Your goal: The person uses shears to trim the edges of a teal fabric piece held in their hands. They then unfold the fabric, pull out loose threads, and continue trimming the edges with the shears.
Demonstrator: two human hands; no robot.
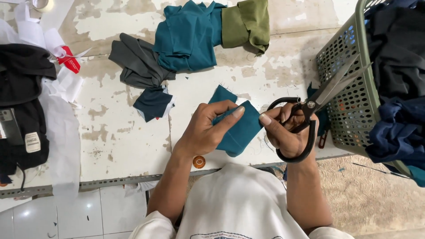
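Near the counter (133, 146) front edge | left hand (203, 130) pinching teal fabric piece (241, 128), held above the counter | right hand (285, 132) closed through black scissors (310, 110), blades shut | step: positioning fabric; cutting calls for opened blades on its edge.

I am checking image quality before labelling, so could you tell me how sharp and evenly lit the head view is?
Head view: light is soft and even, with only faint shadows under the teal cloth piece; both hands, left hand and right hand, and the scissors look sharp; the green basket bows slightly near the edge.
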